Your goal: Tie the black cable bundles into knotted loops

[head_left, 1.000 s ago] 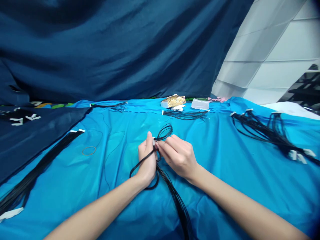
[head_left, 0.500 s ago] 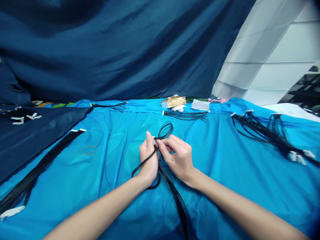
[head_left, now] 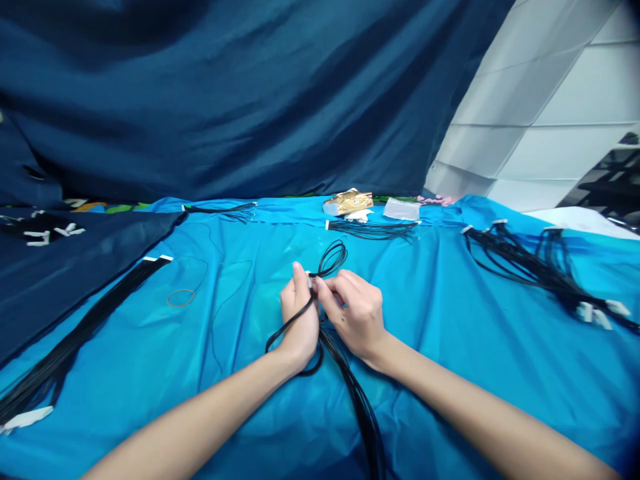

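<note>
At the centre, my left hand [head_left: 300,320] is closed around a small white connector [head_left: 309,280], thumb pointing up. My right hand [head_left: 356,310] meets it from the right, thumb and forefinger pinched at the connector on what looks like a black wire; its tip is hidden by the fingers. A loop of black wires [head_left: 334,257] rises above the fingertips. Another black loop [head_left: 285,328] passes around the left wrist. From beneath both hands, a bundle of black wires [head_left: 363,413] hangs toward the front edge of view.
Wire bundles with white connectors lie at left [head_left: 95,320] and right [head_left: 540,267]. Farther back are more wires [head_left: 373,231], a gold wrapper [head_left: 349,202] and a clear plastic bag [head_left: 401,209]. A rubber band [head_left: 181,298] rests on the blue cloth [head_left: 450,373].
Almost nothing differs. Both hands stay together at the connector, with only a very slight shift of the fingers and of the whole view.
</note>
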Demonstrator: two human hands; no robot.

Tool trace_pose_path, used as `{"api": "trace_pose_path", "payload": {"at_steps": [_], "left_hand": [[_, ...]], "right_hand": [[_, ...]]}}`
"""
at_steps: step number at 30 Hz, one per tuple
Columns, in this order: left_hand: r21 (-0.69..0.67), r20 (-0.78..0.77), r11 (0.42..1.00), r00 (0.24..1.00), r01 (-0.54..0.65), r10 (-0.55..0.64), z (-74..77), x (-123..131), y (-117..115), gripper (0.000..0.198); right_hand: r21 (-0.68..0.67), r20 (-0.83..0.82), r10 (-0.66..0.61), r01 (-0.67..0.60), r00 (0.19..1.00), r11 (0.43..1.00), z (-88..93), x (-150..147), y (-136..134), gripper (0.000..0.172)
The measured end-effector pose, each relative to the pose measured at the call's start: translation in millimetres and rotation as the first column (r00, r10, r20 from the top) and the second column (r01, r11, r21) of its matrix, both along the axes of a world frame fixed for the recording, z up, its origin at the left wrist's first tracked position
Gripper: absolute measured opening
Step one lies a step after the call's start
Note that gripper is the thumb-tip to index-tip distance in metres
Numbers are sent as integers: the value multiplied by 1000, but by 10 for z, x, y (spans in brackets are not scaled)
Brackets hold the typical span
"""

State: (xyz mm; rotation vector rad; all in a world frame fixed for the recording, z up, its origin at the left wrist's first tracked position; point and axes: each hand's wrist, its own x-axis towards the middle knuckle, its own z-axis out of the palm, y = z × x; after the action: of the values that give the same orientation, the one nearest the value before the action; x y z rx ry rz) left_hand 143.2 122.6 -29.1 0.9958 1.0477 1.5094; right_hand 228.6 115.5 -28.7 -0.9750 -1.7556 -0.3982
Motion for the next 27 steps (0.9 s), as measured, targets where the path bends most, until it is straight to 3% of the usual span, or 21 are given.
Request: {"api": "trace_pose_path", "payload": {"at_steps": [5, 10, 13, 27], "left_hand": [[12, -11, 999, 999, -34, 34, -10, 0, 3, 48], [31, 12, 999, 999, 30, -30, -4, -6, -2, 45], [15, 10, 1000, 1000, 6, -6, 11, -9, -10, 43], [-51, 51, 998, 998, 40, -38, 12, 5, -13, 45]], "right_hand": [[43, 34, -29, 28, 999, 999, 11, 1, 10, 25], [104, 112, -96, 84, 989, 991, 12, 5, 9, 27], [123, 162, -135, 116, 978, 986, 20, 9, 1, 28], [109, 162, -174, 158, 971, 981, 3, 22, 34, 28]]}}
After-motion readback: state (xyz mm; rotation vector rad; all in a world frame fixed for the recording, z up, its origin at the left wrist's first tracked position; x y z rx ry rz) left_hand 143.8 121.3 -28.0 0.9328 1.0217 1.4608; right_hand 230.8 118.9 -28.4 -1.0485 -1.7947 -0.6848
